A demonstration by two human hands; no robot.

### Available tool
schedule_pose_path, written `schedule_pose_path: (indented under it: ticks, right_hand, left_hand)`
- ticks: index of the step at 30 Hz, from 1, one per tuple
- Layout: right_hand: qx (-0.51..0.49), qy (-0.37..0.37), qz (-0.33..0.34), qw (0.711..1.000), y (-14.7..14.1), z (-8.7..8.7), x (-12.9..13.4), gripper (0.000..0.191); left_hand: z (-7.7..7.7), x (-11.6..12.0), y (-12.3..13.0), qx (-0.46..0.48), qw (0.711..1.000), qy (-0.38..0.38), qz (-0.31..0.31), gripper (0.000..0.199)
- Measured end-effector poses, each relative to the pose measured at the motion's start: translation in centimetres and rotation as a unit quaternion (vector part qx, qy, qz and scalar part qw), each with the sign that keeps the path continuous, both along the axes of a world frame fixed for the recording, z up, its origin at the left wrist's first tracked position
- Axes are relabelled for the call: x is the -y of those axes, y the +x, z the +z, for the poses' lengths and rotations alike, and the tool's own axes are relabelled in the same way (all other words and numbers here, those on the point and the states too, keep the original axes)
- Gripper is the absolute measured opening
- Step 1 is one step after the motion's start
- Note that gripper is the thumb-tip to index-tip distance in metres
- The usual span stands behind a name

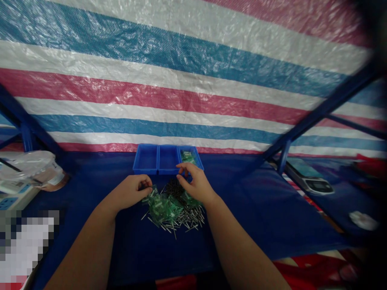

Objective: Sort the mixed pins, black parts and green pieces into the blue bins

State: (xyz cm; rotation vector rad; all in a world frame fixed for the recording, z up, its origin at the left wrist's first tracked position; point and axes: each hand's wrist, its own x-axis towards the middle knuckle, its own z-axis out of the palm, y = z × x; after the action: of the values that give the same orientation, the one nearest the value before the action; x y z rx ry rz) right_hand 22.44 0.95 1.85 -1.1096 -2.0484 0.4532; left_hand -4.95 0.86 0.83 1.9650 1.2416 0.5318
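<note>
Metal pins (191,216) lay below our blue tray (146,171)!
They looked light, slick, best pinched by the green bag (159,209); right hand (195,184) open, left hand (128,193) unclear.

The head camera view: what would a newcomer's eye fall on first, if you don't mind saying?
A red, white and blue striped tarpaulin fills the upper view. Below it, on a dark blue surface, a heap of thin metal pins lies beneath the left hand and right hand, with a blue compartment tray beyond.
</note>
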Motion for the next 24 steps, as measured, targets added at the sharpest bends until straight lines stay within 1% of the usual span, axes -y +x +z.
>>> schedule_pose_path:
  ticks: [1,4,5,7,10,13,18,24]
  right_hand:
    - [0.003,-0.008,0.021,1.000,-0.4,0.1,0.3,0.033]
    - [0.003,-0.007,0.097,0.995,-1.7,0.5,1.0,0.032]
    - [0.000,-0.001,0.116,0.993,-2.0,0.5,1.1,0.032]
    - [-0.009,0.008,0.132,0.991,-2.5,0.4,1.1,0.029]
    - [-0.027,0.014,0.107,0.994,-2.7,0.0,0.9,0.022]
    - [-0.052,0.007,0.077,0.996,-2.5,-0.5,0.5,0.022]
    - [-0.099,-0.067,0.073,0.990,-2.3,-1.0,0.3,0.018]
    - [-0.158,-0.144,0.089,0.973,-2.7,-1.7,0.4,0.022]
  left_hand:
    - [0.0,-0.1,0.2,0.021,1.000,0.002,0.014,0.015]
    - [-0.3,-0.3,1.3,0.114,0.992,-0.001,0.048,0.021]
    - [-0.4,-0.4,1.7,0.151,0.987,-0.010,0.058,0.022]
    - [-0.7,-0.4,2.6,0.219,0.972,-0.042,0.076,0.025]
    - [-0.9,-0.5,3.6,0.293,0.947,-0.087,0.095,0.027]
    - [-0.9,-0.4,4.1,0.333,0.930,-0.116,0.109,0.027]
    - [-1.0,-0.4,4.2,0.361,0.909,-0.165,0.128,0.027]
    - [-1.0,-0.3,4.3,0.375,0.900,-0.173,0.136,0.028]
